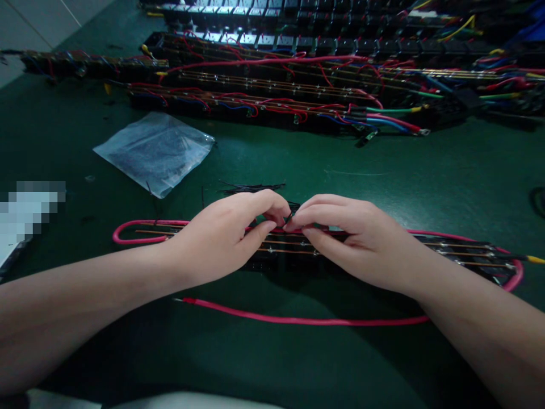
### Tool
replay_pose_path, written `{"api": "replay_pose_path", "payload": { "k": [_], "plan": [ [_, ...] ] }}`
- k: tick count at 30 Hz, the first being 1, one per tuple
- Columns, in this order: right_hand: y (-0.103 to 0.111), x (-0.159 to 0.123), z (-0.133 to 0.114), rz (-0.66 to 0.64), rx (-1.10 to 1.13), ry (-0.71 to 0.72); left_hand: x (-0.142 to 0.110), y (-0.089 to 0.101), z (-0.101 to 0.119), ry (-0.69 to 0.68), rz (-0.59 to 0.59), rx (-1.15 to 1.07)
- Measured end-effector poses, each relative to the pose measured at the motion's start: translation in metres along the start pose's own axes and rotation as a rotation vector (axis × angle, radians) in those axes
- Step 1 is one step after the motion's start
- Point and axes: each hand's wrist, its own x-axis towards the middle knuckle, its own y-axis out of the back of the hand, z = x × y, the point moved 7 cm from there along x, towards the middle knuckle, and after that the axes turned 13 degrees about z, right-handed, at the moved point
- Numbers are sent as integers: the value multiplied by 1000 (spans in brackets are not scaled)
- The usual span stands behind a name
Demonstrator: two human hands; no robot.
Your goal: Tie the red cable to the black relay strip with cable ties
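My left hand (232, 236) and my right hand (361, 236) meet over a long black strip (289, 264) that carries bare copper wires. Their fingertips are closed together on a thin black cable tie (291, 216), partly hidden by the fingers. A thick red cable (140, 222) runs along the far side of the strip and loops round both its ends. Its free end (298, 321) lies on the near side, with a bare metal tip at the left. Just beyond my hands is a small pile of loose black cable ties (251, 188).
A clear plastic bag (155, 150) of dark thin pieces lies beyond my left hand. Several more wired black strips (238, 105) fill the back of the green table (272, 363). A pale blurred object (25, 221) sits at the left edge.
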Motion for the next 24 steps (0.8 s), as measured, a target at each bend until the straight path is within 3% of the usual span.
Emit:
{"api": "replay_pose_path", "payload": {
  "k": [15, 24],
  "plan": [
    [0, 0, 1, 18, -38, -6, -2, 1, -4, 36, 42, 9],
    [1, -1, 2, 16, -42, -12, -3, -1, 4, -106, 5, 70]
  ]
}}
